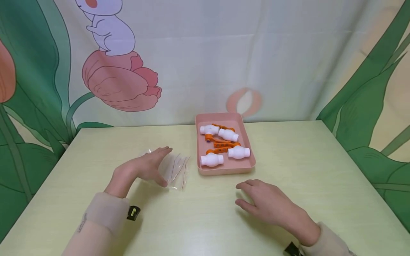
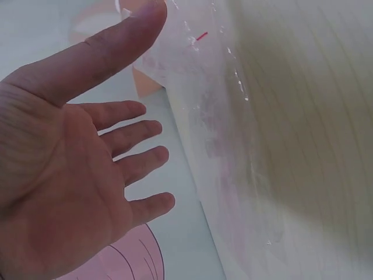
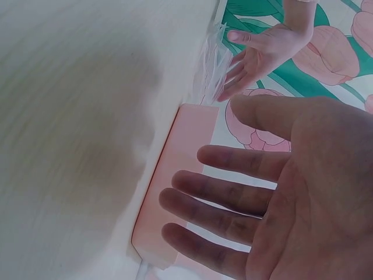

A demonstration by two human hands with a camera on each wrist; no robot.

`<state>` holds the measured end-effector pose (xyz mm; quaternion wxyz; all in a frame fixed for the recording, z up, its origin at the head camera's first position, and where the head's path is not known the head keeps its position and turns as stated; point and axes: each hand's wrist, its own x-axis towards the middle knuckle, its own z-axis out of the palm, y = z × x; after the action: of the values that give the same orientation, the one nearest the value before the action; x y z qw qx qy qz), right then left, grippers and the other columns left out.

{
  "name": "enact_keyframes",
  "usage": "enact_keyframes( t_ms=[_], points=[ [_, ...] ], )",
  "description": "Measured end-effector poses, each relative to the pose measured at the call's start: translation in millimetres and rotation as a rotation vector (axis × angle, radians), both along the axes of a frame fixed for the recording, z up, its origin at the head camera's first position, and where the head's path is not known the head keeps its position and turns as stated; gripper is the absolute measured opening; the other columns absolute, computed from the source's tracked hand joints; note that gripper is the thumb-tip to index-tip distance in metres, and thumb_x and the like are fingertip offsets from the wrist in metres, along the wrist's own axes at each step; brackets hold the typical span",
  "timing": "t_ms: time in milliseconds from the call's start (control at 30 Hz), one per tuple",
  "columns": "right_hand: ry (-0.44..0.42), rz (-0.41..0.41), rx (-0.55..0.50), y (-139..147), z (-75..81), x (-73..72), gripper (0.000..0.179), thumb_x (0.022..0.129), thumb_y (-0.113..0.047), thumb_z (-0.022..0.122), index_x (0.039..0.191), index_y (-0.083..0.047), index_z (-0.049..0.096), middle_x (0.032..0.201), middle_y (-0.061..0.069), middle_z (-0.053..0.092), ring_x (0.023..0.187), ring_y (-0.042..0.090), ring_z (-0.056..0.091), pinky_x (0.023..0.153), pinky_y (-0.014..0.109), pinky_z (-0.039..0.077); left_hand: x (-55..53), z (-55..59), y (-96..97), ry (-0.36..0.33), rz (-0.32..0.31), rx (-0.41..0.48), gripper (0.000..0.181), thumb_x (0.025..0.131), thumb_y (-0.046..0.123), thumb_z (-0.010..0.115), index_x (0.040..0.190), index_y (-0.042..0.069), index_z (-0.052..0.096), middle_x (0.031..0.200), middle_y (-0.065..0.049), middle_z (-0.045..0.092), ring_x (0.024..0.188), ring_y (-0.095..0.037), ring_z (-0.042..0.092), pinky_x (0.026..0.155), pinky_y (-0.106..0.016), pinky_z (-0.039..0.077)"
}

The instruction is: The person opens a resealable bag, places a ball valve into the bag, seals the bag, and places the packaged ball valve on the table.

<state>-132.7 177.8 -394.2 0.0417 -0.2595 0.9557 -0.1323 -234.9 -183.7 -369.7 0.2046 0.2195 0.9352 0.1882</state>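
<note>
My left hand point(image 1: 145, 166) hovers over the left side of some clear plastic zip bags point(image 1: 178, 172), its fingers spread and thumb apart. The left wrist view shows its bare palm point(image 2: 64, 181) beside the shiny bags point(image 2: 215, 116). Over the table in front of the tray, my right hand point(image 1: 267, 202) has loosely extended fingers and holds nothing. A pink tray point(image 1: 226, 171) stands beyond both hands. In it lie several white plastic ball valves, one at the front left point(image 1: 211, 160) and another at the right point(image 1: 238, 152), with orange handles point(image 1: 226, 144).
The pale wooden table point(image 1: 198, 220) meets a printed curtain point(image 1: 205, 64) along its back edge. Black straps point(image 1: 133, 213) hang at the wrists below the beige sleeves point(image 1: 105, 213).
</note>
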Motion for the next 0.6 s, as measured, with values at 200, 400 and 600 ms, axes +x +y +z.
enact_keyframes(
  t_ms=[200, 400, 600],
  points=[
    [0.005, 0.017, 0.006, 0, -2.3, -2.5, 0.039, 0.097, -0.033, 0.072, 0.124, -0.006, 0.069, 0.117, 0.005, 0.069, 0.107, 0.023, 0.065, 0.087, 0.044, 0.056, -4.5, -2.0, 1.0, -0.053, 0.003, -0.004, 0.109, 0.08, 0.017, 0.089, 0.163, 0.004, 0.019, 0.168, -0.021, 0.016, 0.154, -0.043, 0.009, 0.12, -0.064, 0.012],
    [-0.005, 0.019, 0.001, 1, -1.1, -2.5, 0.038, 0.097, -0.032, 0.072, 0.124, -0.006, 0.069, 0.117, 0.005, 0.069, 0.106, 0.023, 0.065, 0.087, 0.044, 0.056, -9.2, -3.5, 2.3, -0.085, 0.012, -0.001, 0.11, 0.081, 0.02, 0.089, 0.164, 0.009, 0.018, 0.168, -0.019, 0.019, 0.153, -0.044, 0.013, 0.118, -0.065, 0.019],
    [0.003, 0.033, 0.0, 2, -0.1, -2.4, 0.037, 0.097, -0.031, 0.072, 0.124, -0.005, 0.069, 0.116, 0.005, 0.069, 0.106, 0.023, 0.065, 0.086, 0.044, 0.057, -12.9, -8.3, 5.0, -0.079, -0.008, 0.012, 0.109, 0.08, 0.02, 0.09, 0.164, 0.008, 0.02, 0.166, -0.016, 0.025, 0.152, -0.039, 0.021, 0.12, -0.06, 0.02]
  ],
)
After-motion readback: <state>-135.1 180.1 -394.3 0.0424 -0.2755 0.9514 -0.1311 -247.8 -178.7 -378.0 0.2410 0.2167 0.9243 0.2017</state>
